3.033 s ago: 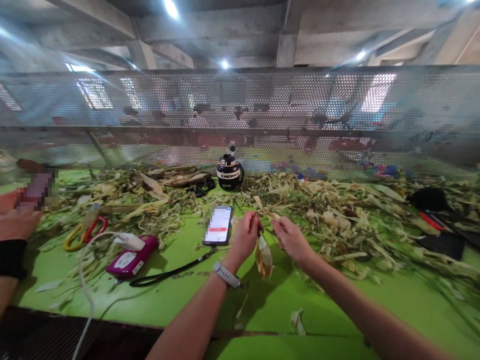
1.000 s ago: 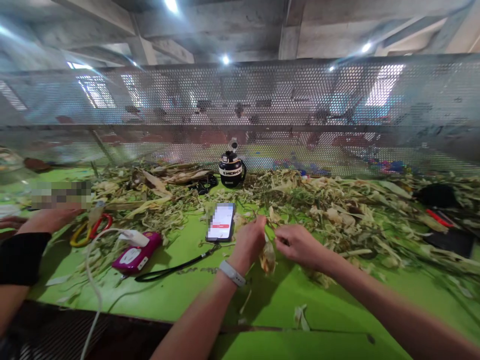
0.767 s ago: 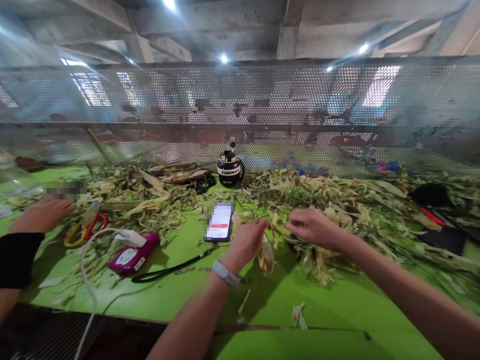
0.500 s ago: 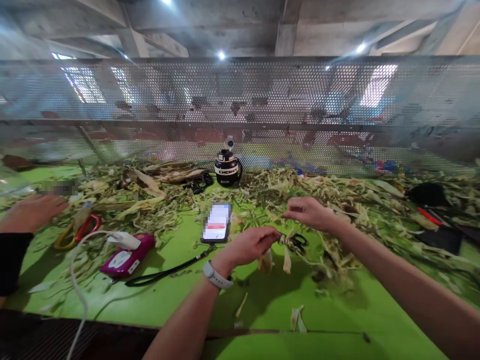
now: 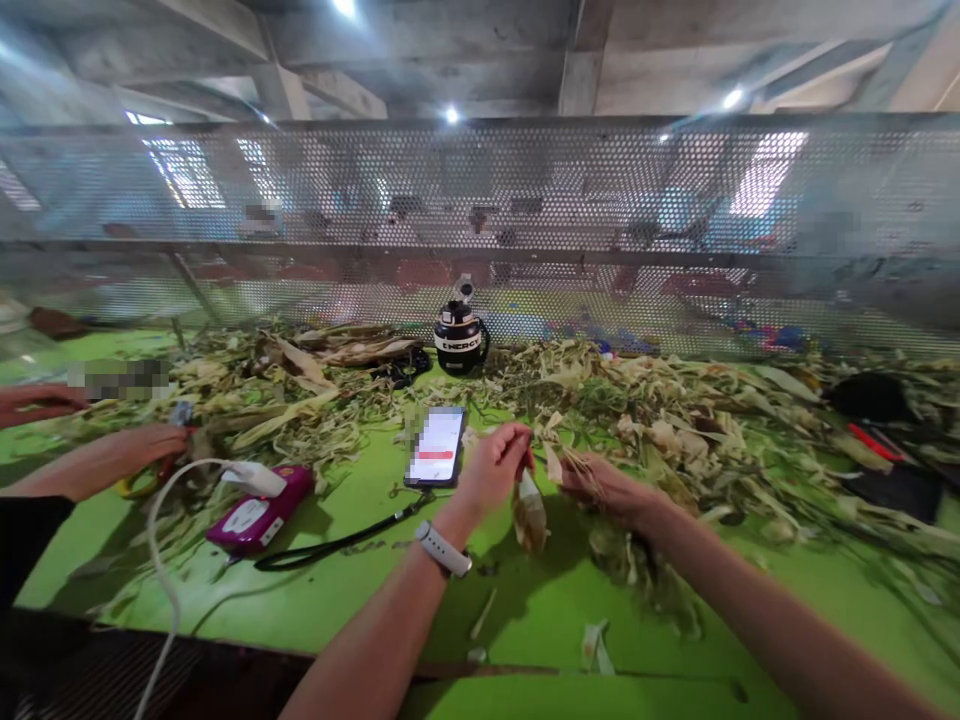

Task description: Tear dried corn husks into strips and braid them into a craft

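Note:
My left hand (image 5: pixel 496 465), with a pale watch on its wrist, is closed on a dry husk piece (image 5: pixel 529 512) that hangs down below the fingers. To the right, my right hand (image 5: pixel 604 487) is closed around a bundle of thin dry stalks (image 5: pixel 583 470). A pale strip of leaf stands up between the two hands. Under my right forearm hang more dry leaves (image 5: pixel 637 570), blurred. Just left of my left hand, a phone (image 5: pixel 436 450) with a lit screen lies on the green table (image 5: pixel 337 610).
Dried leaves (image 5: pixel 675 390) spread along the back below a perforated metal screen (image 5: pixel 525 190). A black jug (image 5: pixel 458 340) stands there. A magenta power bank (image 5: pixel 259 510) with a white cable lies at left. Another person's hands (image 5: pixel 142 450) are at far left, one at scissors (image 5: pixel 154 475).
My right hand has come lower and now grips stalks. The black-handled tool near my left fingers no longer shows. The other person's hand has moved to the scissors.

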### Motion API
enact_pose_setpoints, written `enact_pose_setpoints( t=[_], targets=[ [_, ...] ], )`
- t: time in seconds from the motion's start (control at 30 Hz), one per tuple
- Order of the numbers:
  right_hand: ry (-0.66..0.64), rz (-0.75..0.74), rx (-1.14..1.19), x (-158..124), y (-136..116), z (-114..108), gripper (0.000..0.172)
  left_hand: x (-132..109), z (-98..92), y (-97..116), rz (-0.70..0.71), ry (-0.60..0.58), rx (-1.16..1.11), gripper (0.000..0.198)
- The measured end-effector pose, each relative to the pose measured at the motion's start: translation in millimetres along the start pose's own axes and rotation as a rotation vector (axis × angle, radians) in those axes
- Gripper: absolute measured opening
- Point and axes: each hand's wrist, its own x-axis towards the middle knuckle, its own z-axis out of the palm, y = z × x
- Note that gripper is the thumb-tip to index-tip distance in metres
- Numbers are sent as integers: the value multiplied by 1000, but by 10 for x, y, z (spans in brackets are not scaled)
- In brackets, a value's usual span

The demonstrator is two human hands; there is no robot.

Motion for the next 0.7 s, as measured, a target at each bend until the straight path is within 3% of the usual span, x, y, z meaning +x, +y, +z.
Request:
enact_pose_setpoints(
  t=[0.13, 0.2, 0.43, 0.53, 0.63, 0.7],
  targets=[
    [-33, -4, 162, -44, 13, 126, 52, -52, 102, -19, -262, -30, -482, 25],
    [-51, 21, 181, -67, 8, 165, 50, -65, 128, -23, -331, -10, -609, 22],
    [9, 27, 330, -153, -24, 144, 40, 18, 122, -39, -347, 268, -638, 14],
    [-42, -11, 172, -284, -39, 39, 39, 58, 54, 28, -295, 376, -708, 13],
    [-262, 100, -106, -490, -31, -161, 34, 93, -54, 115, -257, 420, -783, 14],
    [-292, 146, -237, -621, -15, -342, 32, 114, -111, 146, -234, 432, -801, 13]
  ],
)
